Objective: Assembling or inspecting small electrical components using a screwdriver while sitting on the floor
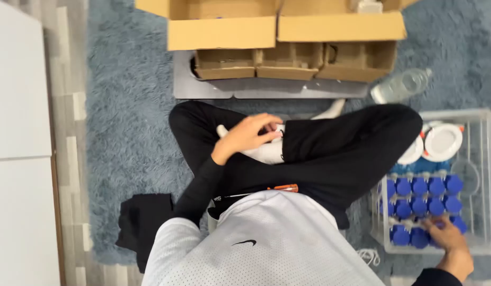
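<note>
As the person sits cross-legged, the right hand [448,237] presses on blue-capped bottles [421,204].
They stand packed in rows inside the clear bin [486,175]; the left hand [248,135], away from the bin, curls loosely around a white sock [266,152].

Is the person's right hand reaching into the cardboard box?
No, the right hand rests on the blue-capped bottles in the clear plastic bin, far from the cardboard box.
</note>
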